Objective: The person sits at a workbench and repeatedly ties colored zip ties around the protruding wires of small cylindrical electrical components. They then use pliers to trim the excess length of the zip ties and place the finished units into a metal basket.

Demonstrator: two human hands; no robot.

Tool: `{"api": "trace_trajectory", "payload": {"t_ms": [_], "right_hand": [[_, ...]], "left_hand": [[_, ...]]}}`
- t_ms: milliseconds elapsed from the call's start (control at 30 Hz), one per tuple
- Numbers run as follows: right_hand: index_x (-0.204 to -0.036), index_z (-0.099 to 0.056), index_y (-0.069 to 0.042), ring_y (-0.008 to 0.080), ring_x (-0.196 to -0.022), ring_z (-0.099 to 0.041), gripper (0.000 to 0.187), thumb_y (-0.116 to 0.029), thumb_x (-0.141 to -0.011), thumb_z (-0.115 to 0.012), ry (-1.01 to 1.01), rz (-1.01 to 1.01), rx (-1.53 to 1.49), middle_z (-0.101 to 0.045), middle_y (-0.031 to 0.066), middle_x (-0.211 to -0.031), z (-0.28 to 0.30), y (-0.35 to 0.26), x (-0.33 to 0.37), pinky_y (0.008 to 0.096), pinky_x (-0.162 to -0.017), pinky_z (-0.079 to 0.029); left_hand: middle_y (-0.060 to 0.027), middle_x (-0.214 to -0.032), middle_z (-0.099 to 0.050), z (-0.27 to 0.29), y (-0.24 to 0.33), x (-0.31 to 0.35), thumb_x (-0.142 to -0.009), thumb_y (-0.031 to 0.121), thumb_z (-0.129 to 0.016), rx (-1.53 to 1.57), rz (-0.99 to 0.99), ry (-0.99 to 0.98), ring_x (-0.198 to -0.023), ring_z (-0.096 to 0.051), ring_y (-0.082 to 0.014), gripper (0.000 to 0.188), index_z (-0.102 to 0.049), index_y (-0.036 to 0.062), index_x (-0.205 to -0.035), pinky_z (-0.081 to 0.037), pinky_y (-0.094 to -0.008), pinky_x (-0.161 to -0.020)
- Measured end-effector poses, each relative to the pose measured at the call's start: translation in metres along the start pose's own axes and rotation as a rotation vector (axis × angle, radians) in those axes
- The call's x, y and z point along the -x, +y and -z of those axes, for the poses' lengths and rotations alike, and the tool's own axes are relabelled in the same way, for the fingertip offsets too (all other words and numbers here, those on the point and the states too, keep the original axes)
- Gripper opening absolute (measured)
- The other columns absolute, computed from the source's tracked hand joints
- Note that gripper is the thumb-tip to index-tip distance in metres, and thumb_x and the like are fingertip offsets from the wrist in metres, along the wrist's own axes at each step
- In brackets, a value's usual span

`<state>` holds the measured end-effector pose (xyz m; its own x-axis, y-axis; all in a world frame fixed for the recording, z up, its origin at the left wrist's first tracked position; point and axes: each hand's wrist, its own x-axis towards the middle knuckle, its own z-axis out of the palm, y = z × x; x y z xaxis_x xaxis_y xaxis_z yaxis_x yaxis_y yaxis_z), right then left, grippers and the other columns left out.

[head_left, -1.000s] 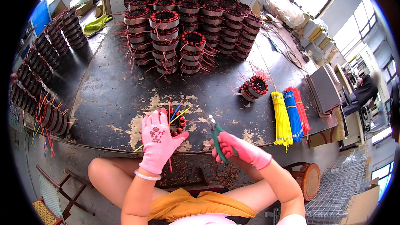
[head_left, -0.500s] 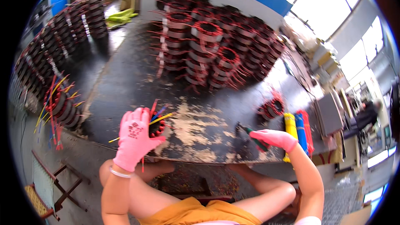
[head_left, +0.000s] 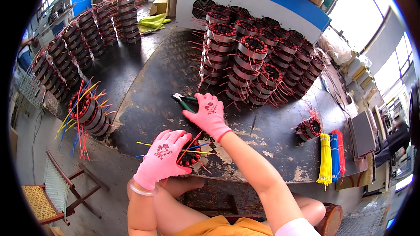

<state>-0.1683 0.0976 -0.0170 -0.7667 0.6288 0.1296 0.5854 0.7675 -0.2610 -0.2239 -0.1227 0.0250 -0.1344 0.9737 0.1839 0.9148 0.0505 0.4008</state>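
Observation:
My left hand [head_left: 162, 157], in a pink glove, is wrapped over a wire-wound motor stator [head_left: 191, 161] at the table's near edge. Red, yellow and blue wires stick out of the stator on both sides, and part of its ring is hidden under the palm. Beyond it, my right hand [head_left: 210, 114], gloved the same way, grips green-handled pliers [head_left: 187, 100] close above the tabletop. Their metal jaws point to the far left, apart from the stator.
Tall stacks of stators [head_left: 251, 61] fill the table's far middle, with more rows [head_left: 94, 30] at left. A stator stack with coloured wires [head_left: 92, 113] stands at the left edge. To the right are a lone stator [head_left: 309, 127] and yellow [head_left: 324, 159], blue and red wire bundles.
My right hand has carried the pliers leftward and farther out, from the right side to beyond the stator. My left hand still holds the stator. The whole view has shifted.

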Motion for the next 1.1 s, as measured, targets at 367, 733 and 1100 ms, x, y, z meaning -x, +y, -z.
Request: {"api": "trace_trajectory", "payload": {"t_ms": [367,733,1100], "right_hand": [[-0.142,-0.054,-0.003,0.0387,-0.135,-0.052,0.051,-0.02,-0.095,-0.063,-0.022,0.586,-0.288,-0.054,0.0206,-0.146,0.08,0.139,0.189,0.0512,-0.117,-0.038],[-0.141,-0.053,-0.001,0.0405,-0.14,-0.047,0.062,-0.041,-0.094,-0.06,0.232,0.327,0.005,-0.053,0.0231,-0.148,0.068,0.292,0.142,0.0509,-0.12,-0.033],[-0.152,-0.039,0.003,0.0452,-0.15,-0.031,0.083,-0.047,-0.092,-0.065,0.077,-0.09,-0.047,-0.037,0.0291,-0.158,0.126,0.286,0.349,0.0543,-0.125,-0.021]], "left_hand": [[-0.0166,-0.14,-0.054,-0.01,0.009,-0.002,-0.05,0.023,-0.093,0.072,0.054,-0.032,-0.134,-0.047,-0.0424,0.099,-0.054,0.0031,-0.139,-0.036,-0.0503,-0.117],[-0.0174,-0.142,-0.052,-0.006,0.024,-0.013,-0.046,0.012,-0.091,0.002,0.124,-0.083,-0.134,-0.048,-0.0395,0.102,-0.052,0.0026,-0.14,-0.041,-0.0452,-0.114],[-0.0179,-0.144,-0.052,-0.009,0.026,-0.002,-0.048,0.012,-0.091,-0.017,0.186,-0.093,-0.134,-0.048,-0.04,0.101,-0.052,0.0025,-0.14,-0.04,-0.0464,-0.114]]}}
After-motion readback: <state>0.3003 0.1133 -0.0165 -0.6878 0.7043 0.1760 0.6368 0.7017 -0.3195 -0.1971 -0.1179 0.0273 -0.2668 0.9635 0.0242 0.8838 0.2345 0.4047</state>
